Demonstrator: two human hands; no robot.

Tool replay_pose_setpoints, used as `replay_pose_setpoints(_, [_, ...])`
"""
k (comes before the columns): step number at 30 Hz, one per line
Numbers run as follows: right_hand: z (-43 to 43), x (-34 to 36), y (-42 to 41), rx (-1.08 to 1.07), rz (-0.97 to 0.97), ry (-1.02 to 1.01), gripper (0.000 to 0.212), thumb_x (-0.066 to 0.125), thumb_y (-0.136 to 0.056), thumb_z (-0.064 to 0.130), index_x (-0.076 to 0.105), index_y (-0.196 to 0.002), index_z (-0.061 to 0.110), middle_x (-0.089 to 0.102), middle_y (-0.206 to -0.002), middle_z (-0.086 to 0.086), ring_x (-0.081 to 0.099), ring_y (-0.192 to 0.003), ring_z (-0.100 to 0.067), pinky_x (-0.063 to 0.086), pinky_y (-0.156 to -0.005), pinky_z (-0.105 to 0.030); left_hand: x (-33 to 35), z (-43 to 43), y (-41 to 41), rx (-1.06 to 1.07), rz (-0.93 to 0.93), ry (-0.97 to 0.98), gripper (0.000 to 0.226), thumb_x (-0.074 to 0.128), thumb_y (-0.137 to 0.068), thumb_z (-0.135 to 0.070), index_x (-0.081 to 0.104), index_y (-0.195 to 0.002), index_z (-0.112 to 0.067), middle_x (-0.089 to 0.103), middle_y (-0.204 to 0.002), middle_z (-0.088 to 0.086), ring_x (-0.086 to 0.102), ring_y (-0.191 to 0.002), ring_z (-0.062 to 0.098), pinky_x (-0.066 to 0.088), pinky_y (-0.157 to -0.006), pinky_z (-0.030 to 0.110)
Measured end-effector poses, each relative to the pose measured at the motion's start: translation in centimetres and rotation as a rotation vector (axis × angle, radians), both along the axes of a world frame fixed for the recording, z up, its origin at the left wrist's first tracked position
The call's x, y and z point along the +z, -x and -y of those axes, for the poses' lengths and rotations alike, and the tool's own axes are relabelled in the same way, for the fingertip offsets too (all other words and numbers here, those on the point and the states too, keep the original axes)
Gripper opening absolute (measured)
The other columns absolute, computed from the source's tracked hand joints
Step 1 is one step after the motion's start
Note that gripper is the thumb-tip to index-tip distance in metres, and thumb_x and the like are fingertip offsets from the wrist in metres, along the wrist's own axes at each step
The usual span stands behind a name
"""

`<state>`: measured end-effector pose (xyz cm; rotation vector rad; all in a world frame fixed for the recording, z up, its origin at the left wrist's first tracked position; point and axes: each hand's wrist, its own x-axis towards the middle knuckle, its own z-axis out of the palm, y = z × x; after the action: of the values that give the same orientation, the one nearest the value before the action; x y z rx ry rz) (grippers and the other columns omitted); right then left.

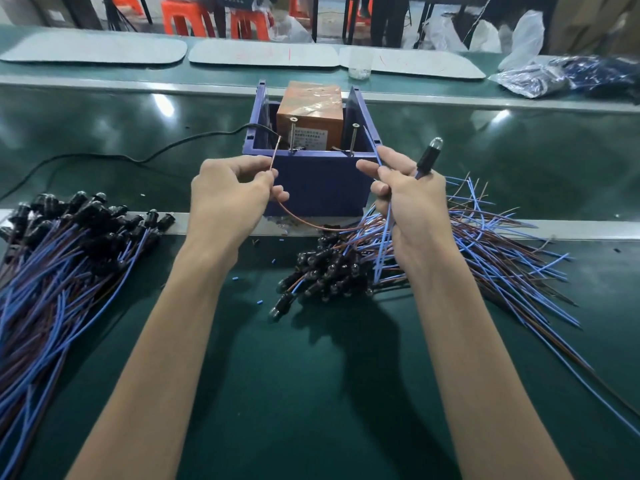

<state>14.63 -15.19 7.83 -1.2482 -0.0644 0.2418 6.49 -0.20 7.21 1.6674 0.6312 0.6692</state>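
The left hand (pixel 228 188) pinches the brown wire (pixel 273 157) between thumb and forefinger, and its tip rises just above them. The right hand (pixel 408 199) pinches the blue wire (pixel 373 147) and curls round the lamp (pixel 426 157). It seems best to guide each bare tip steadily to one of the screws (pixel 293 135) just beyond the fingertips.

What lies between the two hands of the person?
In the head view, a brown wire sags from the left hand toward the right hand, in front of the blue box.
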Motion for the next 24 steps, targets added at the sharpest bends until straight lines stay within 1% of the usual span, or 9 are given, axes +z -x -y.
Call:
replay_pose_setpoints(4, [0.23,-0.26,-0.30,0.012,0.026,0.033,0.031,0.044,-0.096,-0.003,0.058,-0.124,0.001,0.069,-0.082,-0.005,0.041,-0.046,-0.001,0.034,-0.045,-0.010,-0.01,0.28,0.00,-0.018,-0.003,0.000,0.018,0.059,-0.090,-0.005,0.068,-0.096,-0.019,0.071,-0.083,-0.004,0.070,-0.061,0.007,0.056,-0.073,0.022])
replay_pose_setpoints(9, [0.12,-0.34,-0.30,0.048,0.030,0.105,0.030,0.045,-0.097,0.000,0.060,-0.122,0.003,0.070,-0.079,0.001,0.042,-0.046,-0.001,0.032,-0.042,-0.010,-0.07,0.21,0.04,-0.030,-0.011,-0.009,0.019,0.059,-0.091,-0.006,0.068,-0.096,-0.021,0.071,-0.083,-0.006,0.071,-0.062,0.007,0.055,-0.073,0.021])
replay_pose_setpoints(12, [0.02,-0.29,-0.23,0.072,0.044,0.142,0.029,0.045,-0.097,0.001,0.062,-0.120,0.007,0.070,-0.075,0.006,0.042,-0.047,-0.001,0.031,-0.041,-0.010,-0.06,0.20,0.07,-0.045,-0.014,-0.011,0.019,0.060,-0.090,-0.007,0.069,-0.095,-0.023,0.072,-0.084,-0.006,0.071,-0.063,0.007,0.056,-0.077,0.024])
replay_pose_setpoints(16, [0.11,-0.28,-0.16,0.094,0.064,0.164,0.029,0.044,-0.098,0.002,0.062,-0.118,0.011,0.070,-0.076,0.007,0.042,-0.047,-0.001,0.031,-0.042,-0.010,0.01,0.40,0.05,-0.063,-0.023,-0.029,0.019,0.061,-0.090,-0.010,0.069,-0.092,-0.027,0.072,-0.086,-0.007,0.071,-0.064,0.008,0.057,-0.081,0.029])
replay_pose_setpoints(20, [0.22,-0.25,-0.17,0.100,0.074,0.167,0.030,0.043,-0.098,0.001,0.061,-0.120,0.010,0.070,-0.076,0.007,0.041,-0.046,-0.001,0.030,-0.040,-0.011,0.03,0.55,0.05,-0.073,-0.021,-0.052,0.019,0.061,-0.091,-0.009,0.068,-0.097,-0.025,0.071,-0.087,-0.008,0.067,-0.056,0.003,0.058,-0.073,0.026])
replay_pose_setpoints(24, [0.25,-0.20,0.01,0.109,0.076,0.172,0.029,0.043,-0.098,0.001,0.062,-0.118,0.011,0.069,-0.078,0.006,0.041,-0.047,-0.001,0.029,-0.039,-0.010,0.10,0.55,0.16,-0.076,-0.015,-0.060,0.019,0.061,-0.091,-0.009,0.068,-0.095,-0.026,0.071,-0.087,-0.007,0.064,-0.054,0.002,0.057,-0.071,0.026])
